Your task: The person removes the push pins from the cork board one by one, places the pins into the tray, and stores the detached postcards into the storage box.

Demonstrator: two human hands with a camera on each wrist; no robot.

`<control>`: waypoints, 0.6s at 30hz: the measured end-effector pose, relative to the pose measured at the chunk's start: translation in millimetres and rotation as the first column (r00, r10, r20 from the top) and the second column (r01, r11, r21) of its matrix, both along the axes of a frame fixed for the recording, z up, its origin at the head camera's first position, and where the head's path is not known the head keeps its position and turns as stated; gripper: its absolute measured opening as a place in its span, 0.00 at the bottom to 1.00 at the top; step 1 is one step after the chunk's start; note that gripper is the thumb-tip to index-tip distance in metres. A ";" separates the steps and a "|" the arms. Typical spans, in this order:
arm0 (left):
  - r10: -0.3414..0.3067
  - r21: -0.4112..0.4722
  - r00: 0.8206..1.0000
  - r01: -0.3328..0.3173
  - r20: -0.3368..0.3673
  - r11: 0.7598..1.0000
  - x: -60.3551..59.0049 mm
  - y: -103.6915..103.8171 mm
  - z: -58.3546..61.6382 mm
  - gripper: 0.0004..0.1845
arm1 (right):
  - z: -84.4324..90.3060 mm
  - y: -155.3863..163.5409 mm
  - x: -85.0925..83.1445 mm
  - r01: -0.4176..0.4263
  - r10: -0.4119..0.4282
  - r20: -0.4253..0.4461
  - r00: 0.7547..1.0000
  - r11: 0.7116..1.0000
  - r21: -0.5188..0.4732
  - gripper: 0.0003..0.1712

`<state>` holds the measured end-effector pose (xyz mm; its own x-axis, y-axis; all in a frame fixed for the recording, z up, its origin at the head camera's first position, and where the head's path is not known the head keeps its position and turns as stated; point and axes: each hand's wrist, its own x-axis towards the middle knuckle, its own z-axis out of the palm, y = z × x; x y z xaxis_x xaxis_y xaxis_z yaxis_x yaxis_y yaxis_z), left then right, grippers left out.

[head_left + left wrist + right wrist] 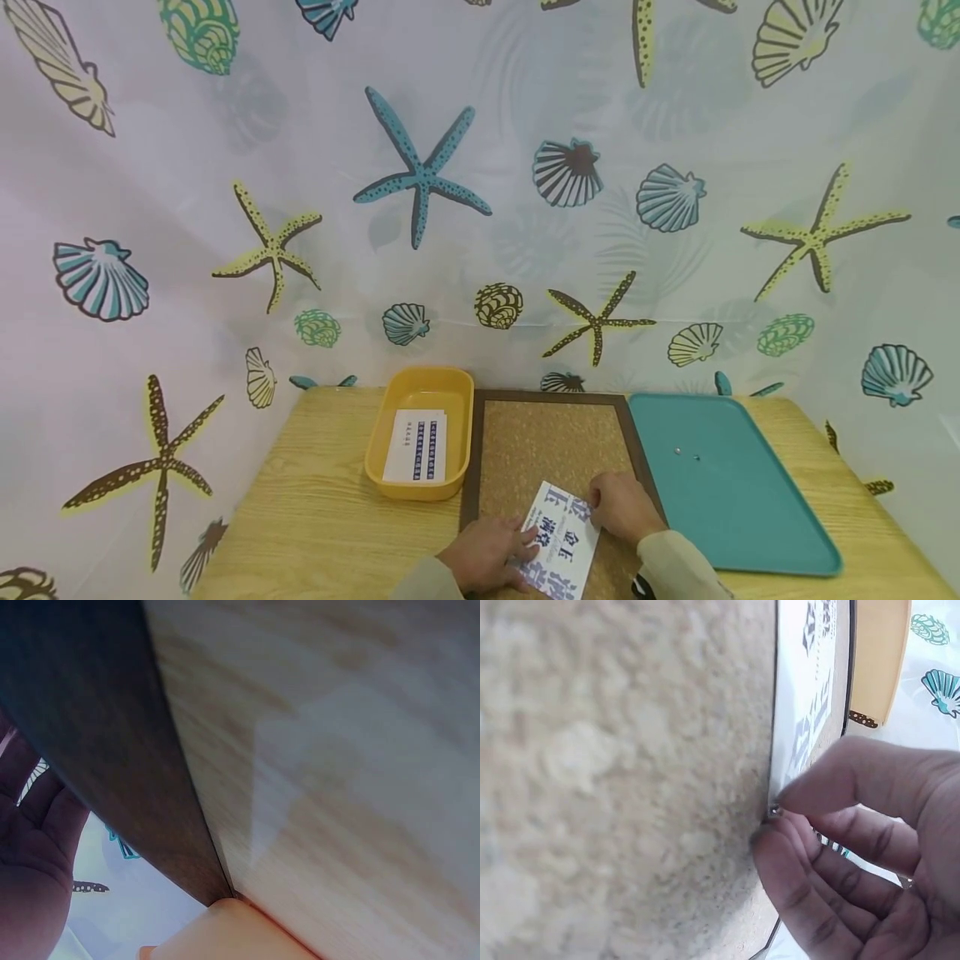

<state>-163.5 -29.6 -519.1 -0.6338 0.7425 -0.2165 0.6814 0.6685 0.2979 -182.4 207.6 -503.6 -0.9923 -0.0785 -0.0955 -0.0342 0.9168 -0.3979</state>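
Note:
A white card printed with blue characters (558, 533) lies tilted on the framed corkboard (555, 433). My right hand (624, 505) is at the card's upper right corner. There its thumb and fingertips pinch a small shiny pin (774, 811) against the cork, most of it hidden by the fingers. With its fingers spread, my left hand (487, 552) rests on the card's left edge and holds it against the board. In the left wrist view that hand (34, 847) shows beyond the board's dark wooden frame (112, 750).
Left of the board stands a yellow bin (375, 467) with printed white cards (416, 446) in it. A teal tray (742, 508) lies to the right, with two tiny pins (677, 451) on it. A patterned curtain (480, 250) hangs behind the wooden table (322, 500).

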 end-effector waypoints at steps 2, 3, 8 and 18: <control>-0.003 0.000 1.000 0.003 0.002 1.000 0.0 0.1 -0.2 0.27 | 1.5 0.8 -0.7 -0.002 0.002 0.031 1.000 1.000 -0.014 0.14; -0.005 0.002 1.000 0.005 0.002 1.000 0.0 0.2 -0.5 0.27 | 1.9 1.4 -1.4 0.003 -0.002 0.048 0.999 1.000 -0.025 0.14; -0.019 0.013 1.000 0.019 -0.006 1.000 0.6 -0.3 -3.5 0.26 | 3.7 4.6 -3.4 0.022 -0.016 0.103 0.995 0.998 -0.057 0.12; -0.017 0.010 1.000 0.017 -0.002 1.000 -0.5 -1.1 -2.2 0.27 | 2.5 7.6 -6.6 0.018 -0.012 0.108 0.994 0.998 -0.054 0.10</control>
